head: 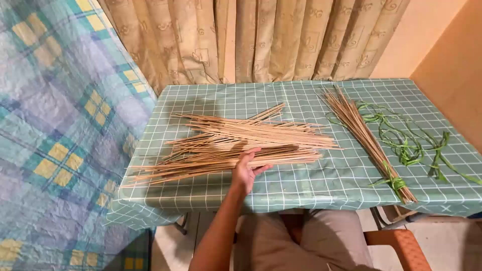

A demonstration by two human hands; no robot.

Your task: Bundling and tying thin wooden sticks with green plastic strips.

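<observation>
One bundle of sticks [369, 143] lies tied with green leaf strip [396, 181] at the table's [301, 193] right, while the left hand [246, 170], fingers spread, rests on the loose sticks [236, 138] unbundled mid-table.

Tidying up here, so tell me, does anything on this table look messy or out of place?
The loose sticks under the left hand lie fanned and crossing, unlike the tied bundle on the right. Green leaf strips lie tangled beside it.
</observation>
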